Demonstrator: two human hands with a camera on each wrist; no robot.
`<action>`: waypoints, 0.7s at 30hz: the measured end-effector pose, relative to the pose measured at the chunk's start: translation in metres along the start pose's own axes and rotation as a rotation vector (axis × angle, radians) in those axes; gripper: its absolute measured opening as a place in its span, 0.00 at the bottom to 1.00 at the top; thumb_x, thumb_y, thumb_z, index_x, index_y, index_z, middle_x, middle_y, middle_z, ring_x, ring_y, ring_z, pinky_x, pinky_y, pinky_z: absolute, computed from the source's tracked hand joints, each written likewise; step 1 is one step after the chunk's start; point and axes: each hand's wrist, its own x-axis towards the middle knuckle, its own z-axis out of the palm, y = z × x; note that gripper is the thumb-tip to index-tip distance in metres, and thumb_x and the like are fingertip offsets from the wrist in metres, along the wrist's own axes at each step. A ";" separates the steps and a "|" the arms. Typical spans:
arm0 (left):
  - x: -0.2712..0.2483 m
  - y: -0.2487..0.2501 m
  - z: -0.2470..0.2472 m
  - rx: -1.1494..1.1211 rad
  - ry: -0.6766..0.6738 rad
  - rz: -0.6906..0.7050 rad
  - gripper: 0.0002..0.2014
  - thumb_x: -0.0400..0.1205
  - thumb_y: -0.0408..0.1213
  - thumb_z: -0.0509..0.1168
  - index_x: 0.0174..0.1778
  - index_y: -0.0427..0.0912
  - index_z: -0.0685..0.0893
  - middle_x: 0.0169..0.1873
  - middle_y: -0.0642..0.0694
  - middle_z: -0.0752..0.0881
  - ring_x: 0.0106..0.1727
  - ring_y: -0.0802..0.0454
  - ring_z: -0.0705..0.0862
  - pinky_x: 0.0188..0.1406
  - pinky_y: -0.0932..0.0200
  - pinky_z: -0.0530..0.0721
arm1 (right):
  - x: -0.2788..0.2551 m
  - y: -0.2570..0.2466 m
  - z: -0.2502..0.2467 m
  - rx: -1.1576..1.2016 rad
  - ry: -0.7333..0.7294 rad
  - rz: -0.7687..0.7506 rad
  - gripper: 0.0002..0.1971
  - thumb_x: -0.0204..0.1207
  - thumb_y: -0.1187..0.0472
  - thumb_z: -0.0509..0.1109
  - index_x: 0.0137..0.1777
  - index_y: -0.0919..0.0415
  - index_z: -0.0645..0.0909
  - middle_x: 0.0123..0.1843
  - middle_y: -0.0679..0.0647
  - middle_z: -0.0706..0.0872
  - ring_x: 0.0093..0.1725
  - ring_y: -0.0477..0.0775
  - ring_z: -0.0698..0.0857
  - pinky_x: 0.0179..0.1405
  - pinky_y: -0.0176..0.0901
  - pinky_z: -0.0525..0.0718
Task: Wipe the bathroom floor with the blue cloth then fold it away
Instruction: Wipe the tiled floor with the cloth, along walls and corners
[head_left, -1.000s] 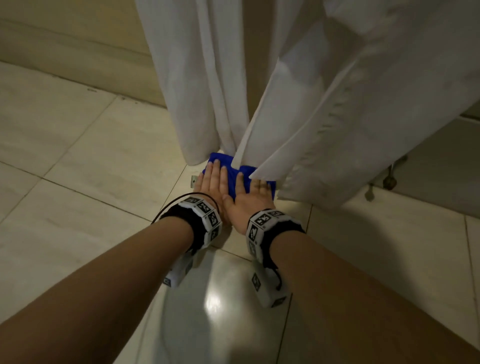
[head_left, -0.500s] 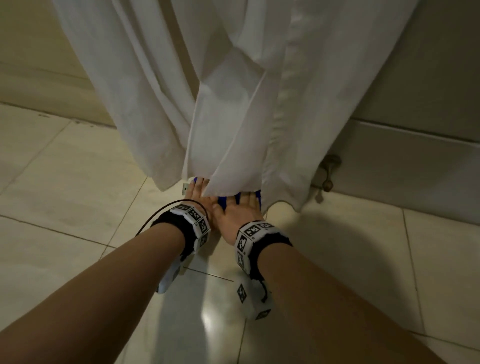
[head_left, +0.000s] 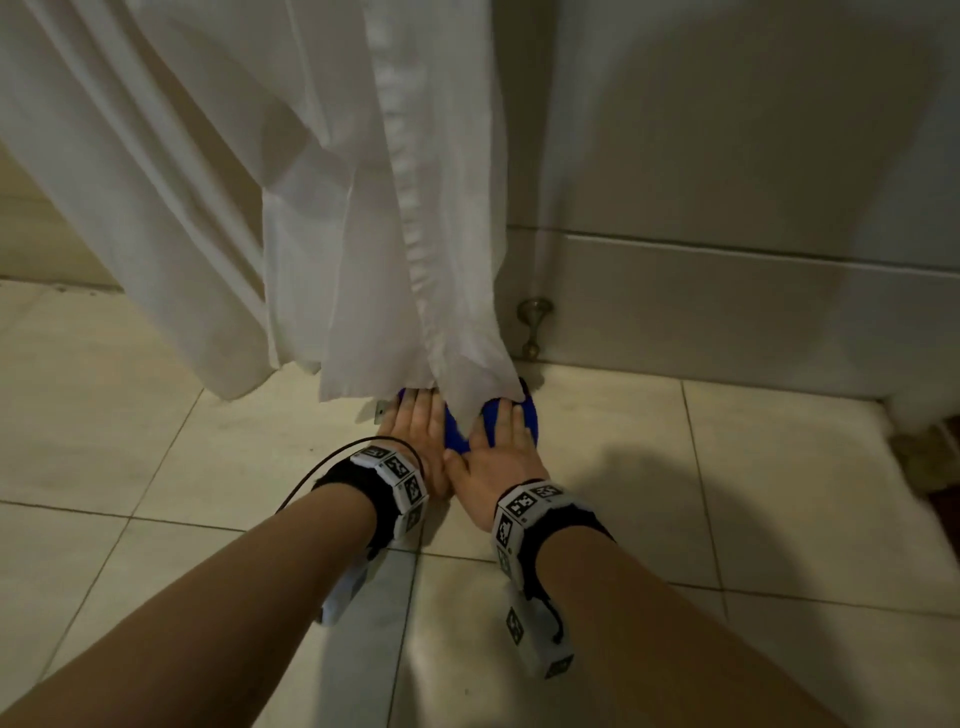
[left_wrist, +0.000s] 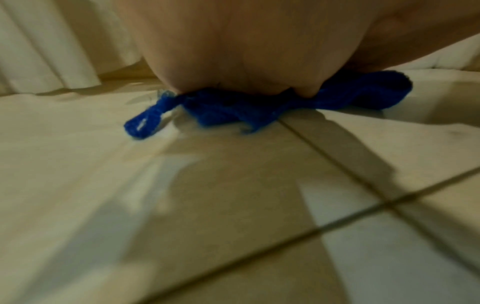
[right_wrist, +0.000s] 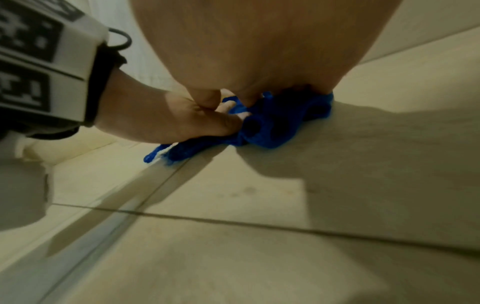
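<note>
Bare floor tiles (head_left: 156, 467) stretch open to the left. The left hand (head_left: 415, 436), fingers straight, presses flat on the blue cloth (head_left: 457, 431), which lies bunched and rumpled near the floor's far edge under the white curtain (head_left: 311, 208) hem. The right hand (head_left: 501, 452) presses it likewise; the wall base (head_left: 727, 322) stands just beyond.
</note>
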 end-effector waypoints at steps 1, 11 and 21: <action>-0.002 0.008 -0.002 0.010 -0.020 0.014 0.40 0.85 0.51 0.50 0.84 0.34 0.38 0.84 0.34 0.39 0.85 0.35 0.40 0.83 0.42 0.38 | -0.004 0.008 0.001 0.007 0.006 0.007 0.36 0.86 0.40 0.42 0.86 0.60 0.37 0.86 0.65 0.33 0.85 0.64 0.35 0.84 0.54 0.37; -0.010 0.078 -0.012 -0.070 0.048 0.120 0.43 0.84 0.53 0.51 0.83 0.33 0.34 0.84 0.35 0.39 0.85 0.40 0.43 0.83 0.45 0.40 | -0.042 0.078 -0.007 0.032 -0.037 0.075 0.36 0.87 0.40 0.43 0.85 0.56 0.31 0.84 0.63 0.26 0.85 0.62 0.32 0.84 0.54 0.39; -0.008 0.164 -0.015 -0.024 0.128 0.262 0.43 0.84 0.59 0.44 0.83 0.33 0.32 0.83 0.35 0.31 0.84 0.39 0.32 0.83 0.42 0.34 | -0.082 0.159 -0.009 0.083 -0.004 0.202 0.35 0.87 0.41 0.43 0.86 0.57 0.32 0.85 0.63 0.28 0.85 0.63 0.33 0.84 0.55 0.39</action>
